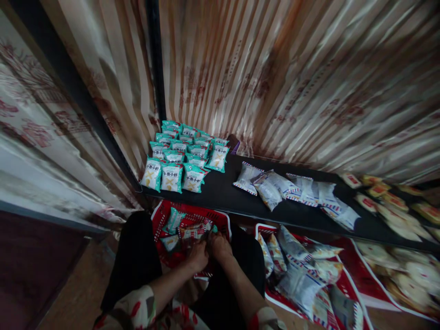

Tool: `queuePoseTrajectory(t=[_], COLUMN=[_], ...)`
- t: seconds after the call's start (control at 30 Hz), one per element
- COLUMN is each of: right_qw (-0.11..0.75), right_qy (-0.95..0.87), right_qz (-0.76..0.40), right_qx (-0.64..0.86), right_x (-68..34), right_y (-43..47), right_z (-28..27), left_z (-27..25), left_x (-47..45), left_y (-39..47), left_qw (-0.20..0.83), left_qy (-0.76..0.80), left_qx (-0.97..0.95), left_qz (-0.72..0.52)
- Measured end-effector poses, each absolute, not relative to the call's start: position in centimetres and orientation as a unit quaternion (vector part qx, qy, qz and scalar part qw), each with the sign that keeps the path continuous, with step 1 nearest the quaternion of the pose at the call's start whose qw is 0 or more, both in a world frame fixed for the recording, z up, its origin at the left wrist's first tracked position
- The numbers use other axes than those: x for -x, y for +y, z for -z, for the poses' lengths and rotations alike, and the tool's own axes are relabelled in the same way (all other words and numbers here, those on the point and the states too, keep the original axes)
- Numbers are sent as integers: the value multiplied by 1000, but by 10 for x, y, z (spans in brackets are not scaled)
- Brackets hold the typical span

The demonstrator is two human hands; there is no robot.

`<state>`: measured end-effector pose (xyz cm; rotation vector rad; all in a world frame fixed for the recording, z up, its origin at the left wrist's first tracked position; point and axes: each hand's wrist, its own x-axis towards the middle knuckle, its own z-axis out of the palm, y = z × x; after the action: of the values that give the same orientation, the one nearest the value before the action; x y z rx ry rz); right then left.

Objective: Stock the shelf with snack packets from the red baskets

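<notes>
My left hand and my right hand are close together over a red plastic basket between my knees. The fingers of both are curled closed. A teal corner of a small snack bag pokes out at the fingertips of my right hand. What my left fingers grip is too dark and hidden to make out. Inside the basket lie a teal snack bag, a white-and-teal bag and a reddish, see-through packet.
On the black shelf stand several rows of teal-and-white snack bags. To their right lie silvery bags with striped edges and blurred packets. A second red basket holds more bags. Curtains hang behind.
</notes>
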<state>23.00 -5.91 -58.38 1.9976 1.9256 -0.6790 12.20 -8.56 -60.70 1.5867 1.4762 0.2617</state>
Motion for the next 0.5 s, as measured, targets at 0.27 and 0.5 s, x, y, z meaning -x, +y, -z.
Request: queuePoseTrajectory(t=[0.27, 0.5], right_qw=[72, -21], right_qy=[682, 683], right_qz=[238, 261], right_qx=[-688, -681], right_x=[-245, -261], right_y=[-48, -48], right_z=[558, 538], left_z=[598, 586], left_x=[-112, -100], left_y=[-83, -89], left_qw=[478, 481], left_qy=[588, 547], left_qx=[-639, -646], left_qz=[-136, -229])
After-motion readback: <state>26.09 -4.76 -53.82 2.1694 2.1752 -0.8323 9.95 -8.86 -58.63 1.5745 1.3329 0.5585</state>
